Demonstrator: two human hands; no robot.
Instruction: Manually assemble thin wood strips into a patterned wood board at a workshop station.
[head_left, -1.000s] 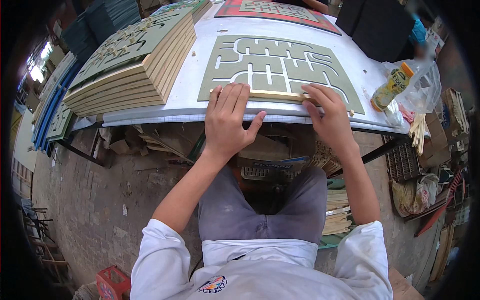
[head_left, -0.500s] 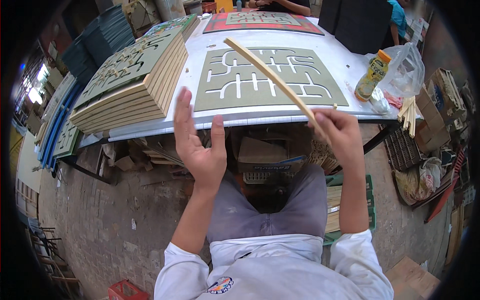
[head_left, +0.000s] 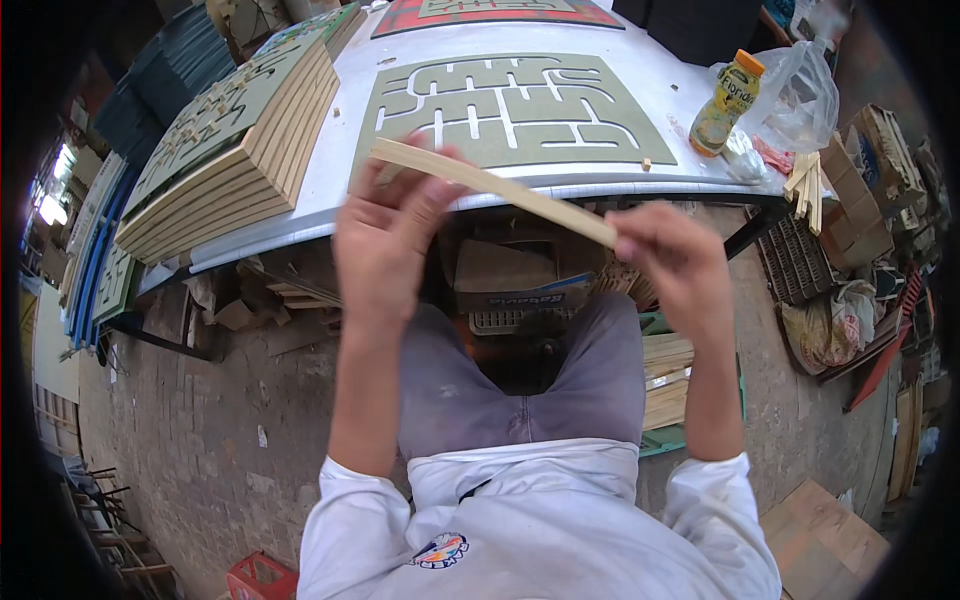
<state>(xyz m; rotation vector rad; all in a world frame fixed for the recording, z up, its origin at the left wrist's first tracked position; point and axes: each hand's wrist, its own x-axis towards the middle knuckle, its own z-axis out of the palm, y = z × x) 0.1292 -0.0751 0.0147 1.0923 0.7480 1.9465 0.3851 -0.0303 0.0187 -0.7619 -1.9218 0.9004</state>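
A pale wooden strip (head_left: 510, 192) is held slantwise between my hands, in front of the table edge. My right hand (head_left: 682, 262) pinches its lower right end between thumb and fingers. Around its left end my left hand (head_left: 382, 245) is closed, thumb in front and fingers behind, slightly blurred. Just beyond the strip a grey-green panel (head_left: 585, 156) with branching slots cut through it lies flat on the table. By the panel's near right corner sits a small wooden block (head_left: 647, 163).
The white-covered table (head_left: 335, 150) carries a tall stack of wood-edged panels (head_left: 290, 150) on the left. A yellow bottle (head_left: 722, 108), a clear plastic bag (head_left: 800, 95) and several wooden strips (head_left: 806, 188) are on the right. A green crate (head_left: 665, 438) of strips stands by my right leg.
My left hand has gone from spread fingers to closing on the strip's left end. The strip has swung down to a flatter slant. My view has shifted slightly.
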